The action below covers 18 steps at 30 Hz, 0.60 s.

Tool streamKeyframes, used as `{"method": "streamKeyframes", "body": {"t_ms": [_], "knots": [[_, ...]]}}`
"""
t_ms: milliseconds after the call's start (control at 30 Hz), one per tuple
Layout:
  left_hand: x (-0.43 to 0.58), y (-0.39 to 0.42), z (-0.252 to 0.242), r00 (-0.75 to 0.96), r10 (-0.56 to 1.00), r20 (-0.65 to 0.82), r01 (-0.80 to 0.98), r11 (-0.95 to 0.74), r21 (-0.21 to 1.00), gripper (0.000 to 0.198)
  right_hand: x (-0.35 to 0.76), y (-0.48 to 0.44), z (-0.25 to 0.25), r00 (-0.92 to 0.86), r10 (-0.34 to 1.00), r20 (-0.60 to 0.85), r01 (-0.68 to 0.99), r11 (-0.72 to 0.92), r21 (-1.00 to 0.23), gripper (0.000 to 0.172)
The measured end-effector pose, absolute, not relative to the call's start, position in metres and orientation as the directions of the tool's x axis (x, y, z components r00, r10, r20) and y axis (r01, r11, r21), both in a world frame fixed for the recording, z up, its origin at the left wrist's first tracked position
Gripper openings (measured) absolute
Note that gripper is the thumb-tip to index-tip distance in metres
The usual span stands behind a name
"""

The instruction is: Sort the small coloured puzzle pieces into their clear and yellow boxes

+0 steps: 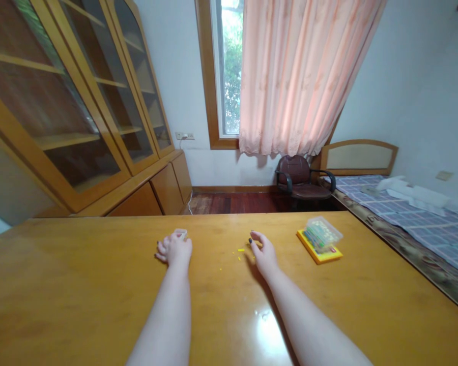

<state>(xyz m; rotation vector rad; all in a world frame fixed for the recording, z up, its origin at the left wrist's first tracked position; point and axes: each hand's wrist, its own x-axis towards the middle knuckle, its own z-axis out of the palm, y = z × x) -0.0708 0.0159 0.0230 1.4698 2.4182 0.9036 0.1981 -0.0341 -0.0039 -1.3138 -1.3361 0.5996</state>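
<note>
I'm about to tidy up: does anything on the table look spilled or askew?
Small yellow pieces lie scattered on the table near the right hand, seemingly spilled. The clear container looks tilted on the yellow box, not squared with it.

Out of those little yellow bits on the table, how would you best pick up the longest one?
Probably with a fingertip pinch from above, across the middle of its near and far long edges: the longest yellow piece looks thin and lies flat, its length running left to right. Coming from the right seems easiest, since the right hand is open on that side.
</note>
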Motion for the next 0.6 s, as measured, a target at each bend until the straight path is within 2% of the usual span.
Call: {"method": "streamKeyframes", "body": {"t_ms": [100,167,267,333,433,533,600], "knots": [[-0.057,0.017,0.018,-0.48,0.838,0.259,0.827,0.334,0.452,0.05,0.199,-0.038,0.0,0.317,0.863,0.393,0.405,0.251,-0.879,0.034],[-0.054,0.019,0.015,-0.405,0.888,0.218,0.876,0.309,0.371,0.056,0.205,-0.042,0.01,0.372,0.804,0.464,0.473,0.266,-0.84,0.036],[-0.052,0.021,0.011,-0.356,0.927,0.118,0.896,0.303,0.324,0.061,0.231,-0.049,0.036,0.455,0.673,0.584,0.604,0.249,-0.757,0.04],[-0.05,0.023,0.011,-0.35,0.927,0.133,0.899,0.293,0.325,0.06,0.26,-0.052,0.055,0.494,0.588,0.641,0.736,0.109,-0.668,0.044],[-0.047,0.023,0.012,-0.379,0.905,0.194,0.881,0.289,0.375,0.056,0.312,-0.054,0.073,0.572,0.522,0.633,0.813,-0.256,-0.523,0.059],[-0.046,0.023,0.015,-0.427,0.858,0.284,0.853,0.278,0.441,0.052,0.357,-0.054,0.072,0.614,0.635,0.469,0.789,-0.515,-0.336,0.074],[-0.046,0.023,0.016,-0.445,0.829,0.339,0.839,0.253,0.482,0.048,0.377,-0.056,0.067,0.589,0.727,0.353,0.808,-0.542,-0.232,0.073]]}}
